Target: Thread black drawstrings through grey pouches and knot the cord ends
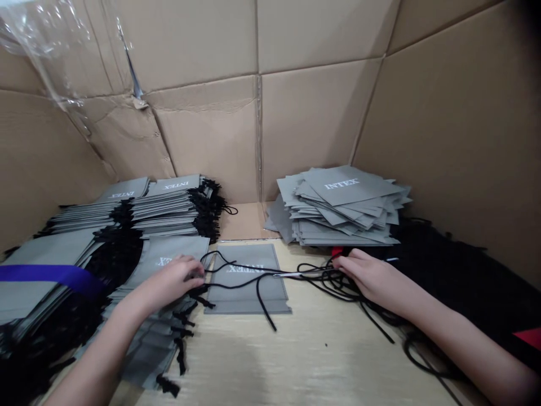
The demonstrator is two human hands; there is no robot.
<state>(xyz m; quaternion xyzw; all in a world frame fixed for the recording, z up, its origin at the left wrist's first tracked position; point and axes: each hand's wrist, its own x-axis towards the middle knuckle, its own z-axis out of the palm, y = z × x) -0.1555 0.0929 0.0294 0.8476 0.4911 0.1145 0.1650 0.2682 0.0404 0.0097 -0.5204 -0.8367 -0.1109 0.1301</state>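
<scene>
A grey pouch [249, 293] with white INTEX lettering lies flat at the middle of the table. My left hand [190, 273] is closed at its left side, fingers pinched on black cord [236, 286] that runs over the pouch. To the right, my right hand [353, 268] grips a thin metal tool [291, 274], its tip pointing left over the pouch's right edge. Loops of black cord lie under and around the right fingers, and a bit of red shows beside them. Below my left wrist is a stack of grey pouches [147, 352] with knotted black cords.
Corded grey pouches [164, 211] are stacked at the back left, and more with a purple band [46, 274] at far left. A loose pouch pile [346, 197] stands back right, beside a black cord heap [448, 276]. Cardboard walls [313, 113] enclose the table [291, 361].
</scene>
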